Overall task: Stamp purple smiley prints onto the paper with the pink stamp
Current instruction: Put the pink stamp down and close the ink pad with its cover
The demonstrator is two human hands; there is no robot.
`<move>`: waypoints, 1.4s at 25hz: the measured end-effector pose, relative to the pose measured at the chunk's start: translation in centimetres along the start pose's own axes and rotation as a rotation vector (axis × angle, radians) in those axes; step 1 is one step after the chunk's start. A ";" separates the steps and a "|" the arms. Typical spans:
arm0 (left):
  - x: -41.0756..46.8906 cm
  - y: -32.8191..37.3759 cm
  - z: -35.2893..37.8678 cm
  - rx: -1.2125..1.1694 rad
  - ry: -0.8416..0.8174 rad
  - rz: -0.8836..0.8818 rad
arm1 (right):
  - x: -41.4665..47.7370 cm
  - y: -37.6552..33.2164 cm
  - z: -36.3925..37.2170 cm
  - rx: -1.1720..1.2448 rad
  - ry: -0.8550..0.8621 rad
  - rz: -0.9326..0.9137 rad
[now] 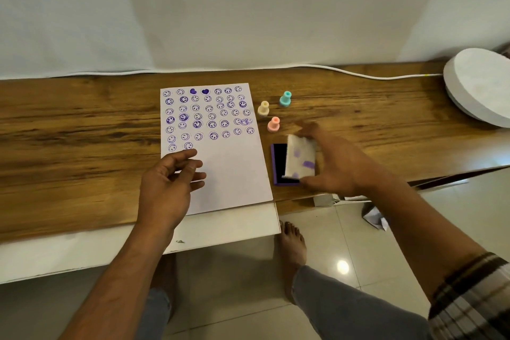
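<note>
Left hand: my left hand (172, 176) rests loosely open, fingers curled, on the paper (220, 152) at its 7 o'clock corner.
Right hand: my right hand (331, 163) grips a white, purple-stained lid (300, 159) over the ink pad (280, 164).
Pink stamp: the pink stamp (273, 124) stands upright on the wooden table (82, 130), at 12 o'clock from the ink pad, untouched.
Neighbours: yellow stamp (263, 108) and teal stamp (285, 98) stand beyond it.
Paper: rows of purple smileys fill its far half.

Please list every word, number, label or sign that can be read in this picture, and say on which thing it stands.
No words, numbers or brand labels can be read.
The paper carries only purple smiley and heart prints, no text.
A small dark mark on the white board is too small to read.
The three stamps and the ink pad show no lettering.
</note>
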State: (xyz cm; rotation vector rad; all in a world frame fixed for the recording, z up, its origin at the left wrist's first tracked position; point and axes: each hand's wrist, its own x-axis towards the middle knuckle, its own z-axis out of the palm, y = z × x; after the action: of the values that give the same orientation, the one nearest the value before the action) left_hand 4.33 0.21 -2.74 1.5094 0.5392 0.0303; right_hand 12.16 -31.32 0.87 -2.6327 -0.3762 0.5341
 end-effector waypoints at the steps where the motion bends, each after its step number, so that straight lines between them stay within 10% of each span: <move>1: 0.0 0.0 0.0 0.003 -0.001 -0.001 | 0.1 -0.5 0.4 -0.056 -0.035 -0.029; 22: -1.7 0.0 2.7 0.065 -0.121 -0.080 | -0.2 -2.2 3.0 -0.046 0.067 -0.081; 27: -3.2 1.2 3.4 -0.403 -0.430 -0.562 | -3.2 -8.1 5.0 0.211 0.164 -0.249; 35: -2.8 0.6 2.5 -0.561 -0.523 -0.568 | -3.5 -9.4 6.9 0.297 0.167 -0.219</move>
State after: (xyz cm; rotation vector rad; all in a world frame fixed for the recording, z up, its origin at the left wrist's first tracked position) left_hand 2.94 -3.00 -1.37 0.7339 0.4628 -0.5931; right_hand 4.51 -21.89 0.48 -2.2942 -0.4853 0.2726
